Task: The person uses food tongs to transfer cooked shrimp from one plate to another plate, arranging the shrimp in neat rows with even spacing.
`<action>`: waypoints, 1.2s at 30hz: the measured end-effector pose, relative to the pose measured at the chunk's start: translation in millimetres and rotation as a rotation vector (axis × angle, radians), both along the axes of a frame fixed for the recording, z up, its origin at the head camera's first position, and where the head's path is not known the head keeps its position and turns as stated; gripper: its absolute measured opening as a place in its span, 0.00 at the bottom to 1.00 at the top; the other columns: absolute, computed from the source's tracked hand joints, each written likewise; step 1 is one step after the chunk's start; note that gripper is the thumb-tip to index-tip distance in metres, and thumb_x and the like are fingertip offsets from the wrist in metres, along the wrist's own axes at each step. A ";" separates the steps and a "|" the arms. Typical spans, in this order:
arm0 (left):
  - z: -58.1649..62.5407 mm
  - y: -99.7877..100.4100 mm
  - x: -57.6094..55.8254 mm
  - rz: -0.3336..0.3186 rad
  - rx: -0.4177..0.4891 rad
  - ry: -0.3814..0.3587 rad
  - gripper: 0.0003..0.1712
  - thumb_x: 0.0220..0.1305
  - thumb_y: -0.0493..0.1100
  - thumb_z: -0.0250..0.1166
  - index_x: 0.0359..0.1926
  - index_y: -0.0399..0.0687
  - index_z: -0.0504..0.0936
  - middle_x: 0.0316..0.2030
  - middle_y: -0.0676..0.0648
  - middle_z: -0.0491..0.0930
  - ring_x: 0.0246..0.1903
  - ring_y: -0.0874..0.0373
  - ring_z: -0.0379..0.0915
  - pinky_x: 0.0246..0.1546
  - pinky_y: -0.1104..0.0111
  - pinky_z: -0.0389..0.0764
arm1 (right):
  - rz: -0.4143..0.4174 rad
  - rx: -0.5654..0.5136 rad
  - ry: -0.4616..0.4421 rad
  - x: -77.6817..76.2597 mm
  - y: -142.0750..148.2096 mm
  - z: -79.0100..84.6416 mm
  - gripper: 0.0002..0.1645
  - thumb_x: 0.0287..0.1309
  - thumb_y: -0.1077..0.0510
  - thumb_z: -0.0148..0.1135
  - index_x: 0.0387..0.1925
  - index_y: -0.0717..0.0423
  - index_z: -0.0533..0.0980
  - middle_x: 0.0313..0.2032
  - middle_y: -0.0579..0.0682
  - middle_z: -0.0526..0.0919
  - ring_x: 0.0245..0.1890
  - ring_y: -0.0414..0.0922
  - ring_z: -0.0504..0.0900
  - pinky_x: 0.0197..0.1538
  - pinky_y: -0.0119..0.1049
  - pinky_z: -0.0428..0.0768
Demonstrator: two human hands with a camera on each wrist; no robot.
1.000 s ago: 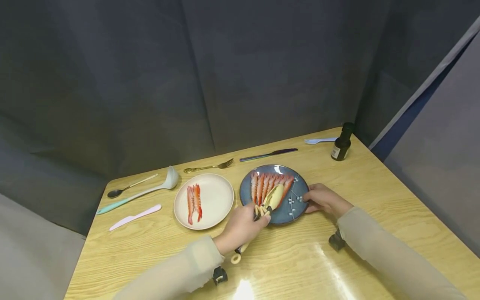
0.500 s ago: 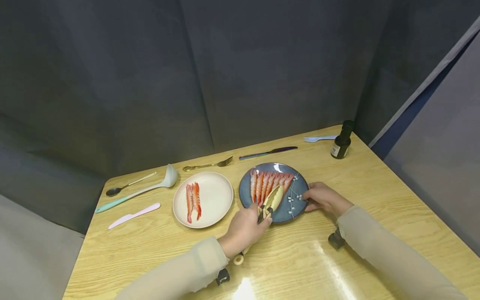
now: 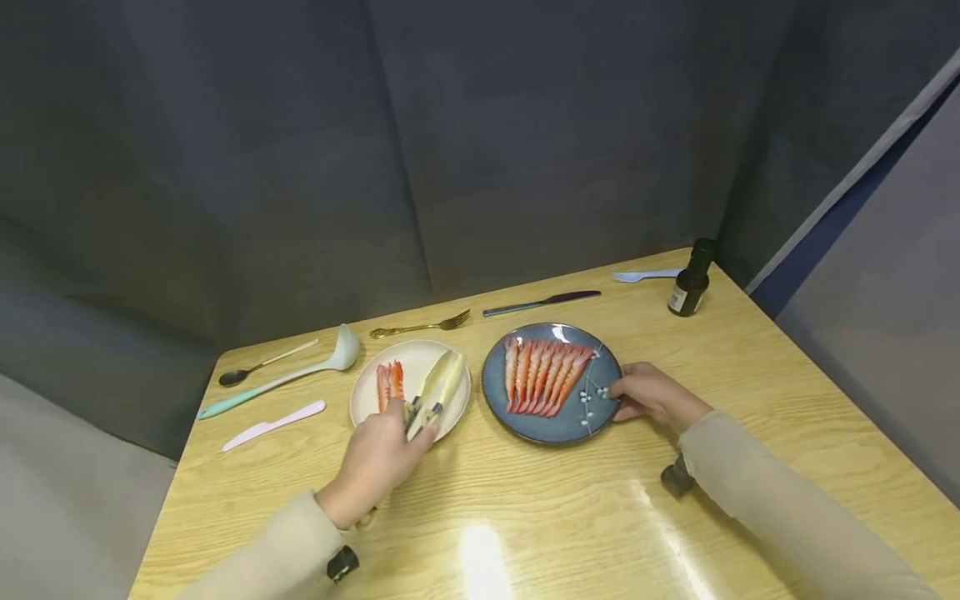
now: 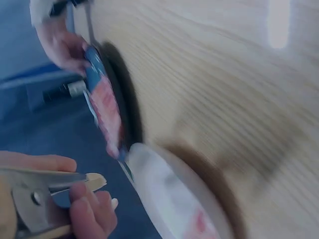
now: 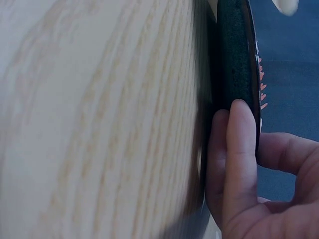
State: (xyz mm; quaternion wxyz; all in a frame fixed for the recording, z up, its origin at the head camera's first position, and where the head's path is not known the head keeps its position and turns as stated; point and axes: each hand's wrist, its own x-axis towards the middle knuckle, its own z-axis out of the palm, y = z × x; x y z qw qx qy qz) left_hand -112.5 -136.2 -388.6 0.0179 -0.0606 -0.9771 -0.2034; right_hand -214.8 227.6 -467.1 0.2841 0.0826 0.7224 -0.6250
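Note:
My left hand (image 3: pixel 382 457) grips tongs with cream-coloured heads (image 3: pixel 448 379). The heads are spread over the right part of the white plate (image 3: pixel 365 398), and I see nothing between them. Red-and-white shrimp (image 3: pixel 390 382) lie on that plate's left side, partly hidden by the hand. My right hand (image 3: pixel 654 395) pinches the right rim of the dark blue plate (image 3: pixel 551 430), thumb above and fingers beneath, as the right wrist view shows. Several shrimp (image 3: pixel 546 377) lie fanned out on the blue plate. The left wrist view is blurred.
Behind the plates lie a gold fork (image 3: pixel 423 325), a dark knife (image 3: pixel 542 303) and a light blue fork (image 3: pixel 647 275). A dark bottle (image 3: pixel 690 279) stands at the back right. Left are a ladle (image 3: pixel 300 372), a black spoon (image 3: pixel 247 372) and a pink knife (image 3: pixel 273 426).
My left hand has carried the tongs leftward from over the blue plate to over the white plate, and their heads have spread apart. The right hand keeps its hold on the blue plate.

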 end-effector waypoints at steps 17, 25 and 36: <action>-10.0 -61.5 26.9 0.212 -0.039 -0.255 0.32 0.47 0.68 0.56 0.28 0.41 0.70 0.14 0.48 0.64 0.12 0.58 0.58 0.11 0.67 0.60 | 0.015 0.004 0.019 0.9 0.6 -2.7 0.26 0.47 0.70 0.47 0.48 0.80 0.56 0.25 0.54 0.73 0.22 0.44 0.77 0.32 0.40 0.77; -10.6 -61.4 18.2 0.215 -0.035 -0.231 0.31 0.48 0.65 0.58 0.30 0.38 0.70 0.15 0.47 0.65 0.12 0.57 0.59 0.10 0.67 0.60 | 0.012 0.010 0.026 -0.1 0.6 -1.7 0.26 0.46 0.70 0.47 0.48 0.80 0.56 0.24 0.54 0.73 0.22 0.44 0.77 0.32 0.41 0.77; -19.1 -58.9 1.5 0.205 -0.143 -0.185 0.32 0.46 0.65 0.60 0.31 0.37 0.69 0.14 0.48 0.66 0.12 0.56 0.60 0.09 0.66 0.59 | 0.021 0.003 0.019 0.5 0.0 -1.6 0.30 0.47 0.70 0.47 0.53 0.81 0.53 0.27 0.55 0.73 0.25 0.44 0.77 0.32 0.40 0.77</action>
